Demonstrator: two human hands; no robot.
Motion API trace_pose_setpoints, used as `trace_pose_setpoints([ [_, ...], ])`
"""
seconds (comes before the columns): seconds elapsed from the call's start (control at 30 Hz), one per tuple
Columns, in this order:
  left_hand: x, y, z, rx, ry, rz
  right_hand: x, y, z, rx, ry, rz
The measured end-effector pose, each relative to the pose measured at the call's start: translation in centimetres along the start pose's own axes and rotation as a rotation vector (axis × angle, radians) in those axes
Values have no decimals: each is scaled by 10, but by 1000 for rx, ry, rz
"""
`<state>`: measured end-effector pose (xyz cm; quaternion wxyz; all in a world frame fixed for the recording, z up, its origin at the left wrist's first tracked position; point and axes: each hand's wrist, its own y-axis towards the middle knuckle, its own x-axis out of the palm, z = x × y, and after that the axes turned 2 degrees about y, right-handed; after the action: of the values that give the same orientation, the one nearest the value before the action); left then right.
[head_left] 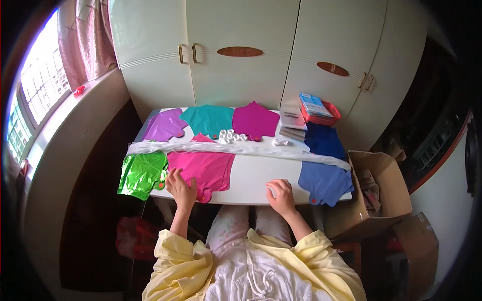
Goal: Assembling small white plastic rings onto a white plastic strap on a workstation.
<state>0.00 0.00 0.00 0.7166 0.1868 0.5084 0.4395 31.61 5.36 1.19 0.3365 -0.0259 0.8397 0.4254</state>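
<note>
White drawstring top (233, 283) nearest; the person's left hand (182, 189), fingers apart, hovers over flat pink pieces (213, 168), near left of the table (263, 173); right hand (282, 195) loosely curled, grip unclear; pinching 1 edge lightly should limit creasing

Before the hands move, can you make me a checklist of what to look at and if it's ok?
1. Left hand clear of the pink sheet: cannot tell; it's over the sheet's left part, maybe touching.
2. Right hand empty: cannot tell; fingers curled.
3. Pink sheet uncovered: not ok; the long white bundle lies across it.
4. Small white rolls on the table: ok.
5. Cardboard box open: ok.
</note>
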Motion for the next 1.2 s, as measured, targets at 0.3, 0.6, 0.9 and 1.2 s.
trace_pose_setpoints([
  [0.3,29,95,75,406,-217,-649,53,109,0,-42,68,-213],
  [0.6,145,142,98,234,-611,-609,116,148,55,-1,85,-130],
  [0.9,133,135,84,345,-406,-580,117,142,47,-72,-28,-47],
  [1.2,114,142,73,423,-193,-754,115,144,49,0,-84,-126],
])
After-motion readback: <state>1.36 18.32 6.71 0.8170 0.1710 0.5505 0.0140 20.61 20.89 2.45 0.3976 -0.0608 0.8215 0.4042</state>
